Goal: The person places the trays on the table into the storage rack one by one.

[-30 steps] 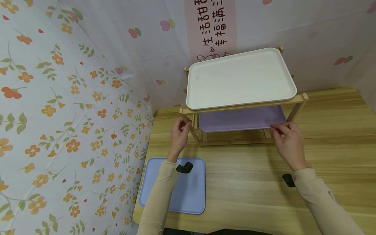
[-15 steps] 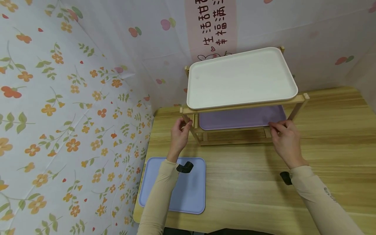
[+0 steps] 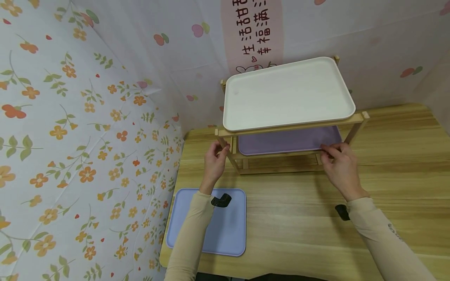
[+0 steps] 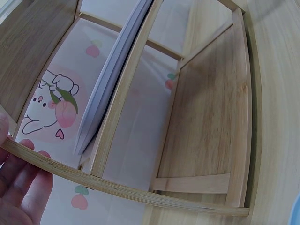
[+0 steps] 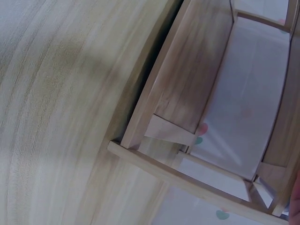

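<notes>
A three-level wooden rack (image 3: 242,170) stands on the table. My left hand (image 3: 214,162) grips its left front post (image 3: 230,158); in the left wrist view the fingers (image 4: 35,192) are curled round that post. On the middle shelf lies a purple tray (image 3: 281,142), partly hidden under the top level. My right hand (image 3: 341,168) pinches the tray's front rim near its right end, thumb low and fingers above. In the right wrist view only a sliver of the hand (image 5: 294,201) shows at the edge. A white tray (image 3: 288,93) rests on top of the rack.
A blue tray (image 3: 225,230) lies at the table's left front, under my left forearm. The wooden table (image 3: 288,218) extends in front of the rack and to its right. Patterned cloth (image 3: 197,58) hangs close behind the rack and along the left side.
The purple tray's front edge has moved back a little into the rack, and my right hand has shifted slightly left and back with it. My left hand stays on the post.
</notes>
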Motion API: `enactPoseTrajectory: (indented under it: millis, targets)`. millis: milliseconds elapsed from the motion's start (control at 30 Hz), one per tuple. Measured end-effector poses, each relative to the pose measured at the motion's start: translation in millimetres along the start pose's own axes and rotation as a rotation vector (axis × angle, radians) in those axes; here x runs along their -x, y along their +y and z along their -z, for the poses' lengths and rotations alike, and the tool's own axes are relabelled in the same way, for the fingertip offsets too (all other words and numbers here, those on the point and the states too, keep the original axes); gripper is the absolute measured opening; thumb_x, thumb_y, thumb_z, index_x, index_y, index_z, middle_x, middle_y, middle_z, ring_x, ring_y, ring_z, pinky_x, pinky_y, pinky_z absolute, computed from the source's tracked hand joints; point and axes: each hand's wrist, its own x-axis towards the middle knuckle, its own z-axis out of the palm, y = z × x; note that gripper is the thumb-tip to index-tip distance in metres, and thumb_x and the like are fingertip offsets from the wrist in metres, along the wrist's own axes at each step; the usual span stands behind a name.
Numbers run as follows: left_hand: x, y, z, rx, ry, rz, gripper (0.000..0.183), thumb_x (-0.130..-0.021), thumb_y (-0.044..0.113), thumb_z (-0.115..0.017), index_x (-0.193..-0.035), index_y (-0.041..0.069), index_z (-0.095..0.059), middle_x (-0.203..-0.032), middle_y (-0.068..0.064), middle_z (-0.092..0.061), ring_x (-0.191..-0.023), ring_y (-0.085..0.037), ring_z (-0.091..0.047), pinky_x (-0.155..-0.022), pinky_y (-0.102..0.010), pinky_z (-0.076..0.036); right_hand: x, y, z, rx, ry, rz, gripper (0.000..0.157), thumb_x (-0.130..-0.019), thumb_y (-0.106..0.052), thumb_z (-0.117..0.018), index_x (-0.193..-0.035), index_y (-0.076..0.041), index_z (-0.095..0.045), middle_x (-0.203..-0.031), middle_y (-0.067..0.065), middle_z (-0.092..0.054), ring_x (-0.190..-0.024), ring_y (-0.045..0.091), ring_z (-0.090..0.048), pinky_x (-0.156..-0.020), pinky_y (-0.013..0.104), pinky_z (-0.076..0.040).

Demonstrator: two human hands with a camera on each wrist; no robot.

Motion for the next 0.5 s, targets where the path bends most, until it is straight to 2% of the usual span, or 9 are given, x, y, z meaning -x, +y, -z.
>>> enactPoseTrajectory:
  millis: [100,200,300,433,500]
  targets:
    - [-3.3,-14.4,-1.1,0.002,0.014,-0.001,0.023,-0.096,0.004,-0.058,-0.114,-0.01,-0.056,-0.113,-0.028,-0.063,-0.104,-0.032,-0.062,-0.079,-0.024,-0.053,-0.1,0.9,-0.2,0.001,-0.021,-0.007,0.017,-0.081,0.006,-0.064,-0.095,0.01,-0.072,-0.086,0.025,-0.058,-0.073,0.032,-0.055,-0.064,0.014,-0.03]
    - [-3.5,-16.7,-1.5,0.003,0.025,0.002,0.023,-0.096,0.007,-0.059,-0.114,-0.007,-0.057,-0.112,-0.024,-0.064,-0.104,-0.028,-0.062,-0.079,-0.023,-0.052,1.0,1.4,-1.0,-0.01,-0.03,-0.01,0.019,-0.081,0.005,-0.064,-0.098,0.011,-0.071,-0.088,0.026,-0.057,-0.074,0.033,-0.054,-0.064,0.018,-0.031]
    - [-3.3,-17.4,-1.2,0.006,0.028,0.003,0.022,-0.096,0.009,-0.06,-0.113,-0.005,-0.058,-0.111,-0.022,-0.065,-0.103,-0.026,-0.063,-0.079,-0.023,-0.053,5.0,0.7,-3.4,-0.045,-0.004,0.005,0.021,-0.08,0.004,-0.064,-0.1,0.009,-0.07,-0.089,0.025,-0.056,-0.074,0.034,-0.054,-0.066,0.021,-0.033]
    - [-2.5,-16.5,-0.9,0.007,0.02,-0.01,0.022,-0.096,0.01,-0.06,-0.112,-0.005,-0.058,-0.111,-0.021,-0.065,-0.103,-0.026,-0.063,-0.079,-0.022,-0.053,14.9,-3.0,-10.5,-0.125,0.026,0.033,0.019,-0.078,0.007,-0.062,-0.096,0.007,-0.067,-0.088,0.021,-0.058,-0.071,0.026,-0.054,-0.067,0.013,-0.038]
    - [-2.4,-15.7,-0.9,0.005,0.017,-0.019,0.023,-0.096,0.011,-0.059,-0.112,-0.005,-0.058,-0.111,-0.022,-0.064,-0.103,-0.026,-0.063,-0.078,-0.021,-0.053,21.2,-5.5,-15.2,-0.153,-0.001,0.033,0.017,-0.077,0.008,-0.062,-0.094,0.006,-0.066,-0.086,0.019,-0.058,-0.071,0.018,-0.053,-0.067,0.007,-0.038]
